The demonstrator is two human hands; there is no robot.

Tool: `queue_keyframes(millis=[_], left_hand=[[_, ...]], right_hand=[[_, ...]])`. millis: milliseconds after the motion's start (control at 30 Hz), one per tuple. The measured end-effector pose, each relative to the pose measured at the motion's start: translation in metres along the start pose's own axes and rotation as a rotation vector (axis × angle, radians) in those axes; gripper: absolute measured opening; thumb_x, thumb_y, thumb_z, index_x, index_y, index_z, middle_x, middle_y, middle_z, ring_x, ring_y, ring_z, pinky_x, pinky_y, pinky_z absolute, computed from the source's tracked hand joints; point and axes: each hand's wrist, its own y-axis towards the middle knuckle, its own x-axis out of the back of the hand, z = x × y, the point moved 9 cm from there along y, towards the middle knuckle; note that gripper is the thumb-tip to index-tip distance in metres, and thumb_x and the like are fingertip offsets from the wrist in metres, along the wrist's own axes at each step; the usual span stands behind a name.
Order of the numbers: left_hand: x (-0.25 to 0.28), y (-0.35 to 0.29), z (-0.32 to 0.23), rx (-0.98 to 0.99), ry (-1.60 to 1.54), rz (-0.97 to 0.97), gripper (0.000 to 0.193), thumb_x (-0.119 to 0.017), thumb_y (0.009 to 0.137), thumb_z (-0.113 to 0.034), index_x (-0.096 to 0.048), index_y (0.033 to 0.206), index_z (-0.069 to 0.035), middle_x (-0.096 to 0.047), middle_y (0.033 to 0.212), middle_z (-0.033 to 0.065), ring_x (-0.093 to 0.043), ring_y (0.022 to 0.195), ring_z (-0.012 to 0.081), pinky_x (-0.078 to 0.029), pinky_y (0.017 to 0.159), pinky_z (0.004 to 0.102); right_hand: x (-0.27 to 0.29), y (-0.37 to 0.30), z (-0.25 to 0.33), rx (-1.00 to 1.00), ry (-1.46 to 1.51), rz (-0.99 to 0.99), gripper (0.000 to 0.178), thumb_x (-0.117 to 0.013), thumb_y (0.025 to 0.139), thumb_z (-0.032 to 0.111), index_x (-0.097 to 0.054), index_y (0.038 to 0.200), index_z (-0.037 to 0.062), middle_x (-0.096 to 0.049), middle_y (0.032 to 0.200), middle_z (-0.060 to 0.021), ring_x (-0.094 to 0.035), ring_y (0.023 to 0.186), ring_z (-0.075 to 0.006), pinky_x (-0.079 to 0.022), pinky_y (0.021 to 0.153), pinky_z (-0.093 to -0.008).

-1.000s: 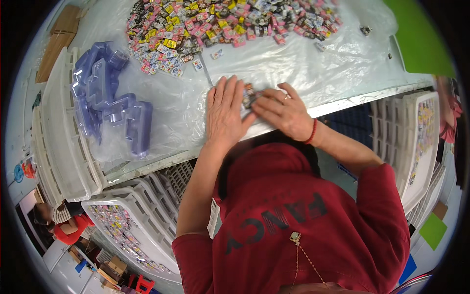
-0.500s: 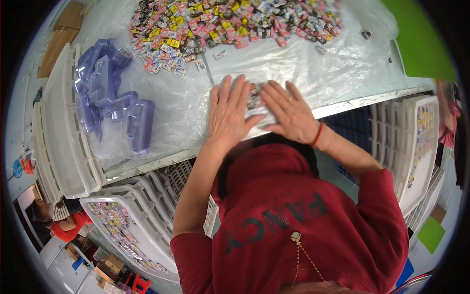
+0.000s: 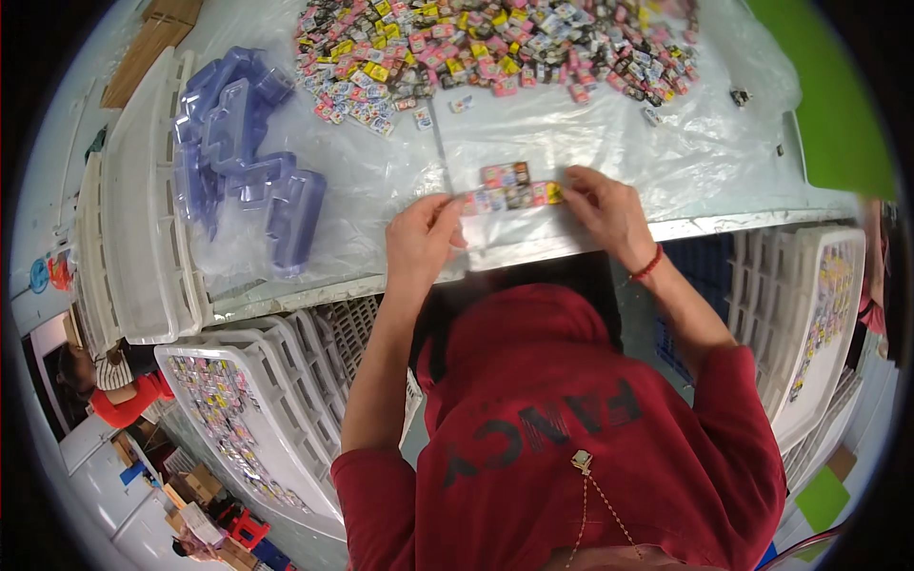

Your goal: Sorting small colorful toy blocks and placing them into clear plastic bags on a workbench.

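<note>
In front of me on the plastic-covered table lies a short row of small printed blocks (image 3: 517,197), pink, white, black and yellow, set edge to edge. A shorter line of similar blocks (image 3: 505,175) touches its far side. My left hand (image 3: 420,238) is closed at the row's left end, thumb and forefinger against the end block. My right hand (image 3: 612,211), wearing a red bracelet, curls its fingers at the right end, beside the yellow block. Farther off spreads a big loose pile of the same small blocks (image 3: 495,48), with a few strays at its near edge.
Clear bluish plastic trays (image 3: 297,219) are heaped on the table at left. White crates (image 3: 152,200) stand beyond the table's left end. More crates, some bearing blocks, stand below at left (image 3: 276,381) and right (image 3: 838,314). A green board (image 3: 838,114) lies at far right.
Both hands were spread flat over the blocks. They have moved apart to the row's two ends and their fingers have curled in, uncovering the row.
</note>
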Motion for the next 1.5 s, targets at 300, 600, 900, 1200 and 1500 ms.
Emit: queue_keyframes(millis=[300,600,900,1200,1500], left_hand=[[0.001,-0.005,0.008,-0.215,-0.282,-0.082,0.006,-0.059,0.092,-0.005,-0.057,0.094,0.000,-0.065,0.085,0.0072,-0.064,0.076,0.0099,-0.050,0.063,0.0224],[-0.001,-0.022,-0.008,-0.258,-0.616,-0.094,0.022,-0.059,0.090,0.002,-0.055,0.111,0.003,-0.066,0.099,0.0113,-0.063,0.084,0.0122,-0.055,0.070,0.0258],[0.021,-0.032,0.011,-0.166,-0.630,-0.129,0.026,-0.059,0.092,-0.006,-0.056,0.115,0.003,-0.066,0.093,0.0097,-0.065,0.086,0.0144,-0.054,0.070,0.0259],[0.105,-0.090,0.024,-0.293,-0.828,-0.239,0.022,-0.059,0.093,-0.011,-0.059,0.112,0.001,-0.065,0.092,0.0060,-0.065,0.077,0.0134,-0.052,0.067,0.0250],[0.295,-0.278,0.152,-0.226,-0.880,-0.992,0.013,-0.062,0.092,-0.014,-0.064,0.102,-0.007,-0.064,0.083,0.0013,-0.062,0.069,0.0110,-0.051,0.062,0.0250]], right_hand=[[-0.029,-0.009,-0.031,-0.458,0.904,0.190,0.018,-0.064,0.091,0.011,-0.063,0.106,0.0011,-0.064,0.084,-0.0030,-0.059,0.064,-0.0087,-0.050,0.059,-0.0219],[-0.035,-0.008,-0.019,-0.453,0.980,0.222,0.016,-0.064,0.090,0.010,-0.063,0.104,0.0024,-0.063,0.084,-0.0017,-0.058,0.066,-0.0082,-0.049,0.061,-0.0215],[-0.037,0.003,0.016,-0.311,0.818,0.207,0.017,-0.061,0.092,0.010,-0.062,0.106,0.0011,-0.059,0.082,0.0000,-0.057,0.068,-0.0082,-0.049,0.063,-0.0224],[-0.069,0.013,0.087,-0.117,0.922,0.404,0.021,-0.055,0.097,0.017,-0.061,0.111,0.0024,-0.056,0.080,0.0016,-0.052,0.067,-0.0062,-0.043,0.060,-0.0208],[-0.144,0.013,0.129,-0.133,0.775,0.637,0.021,-0.054,0.098,0.021,-0.061,0.108,0.0048,-0.056,0.080,0.0020,-0.053,0.064,-0.0072,-0.042,0.056,-0.0214]])
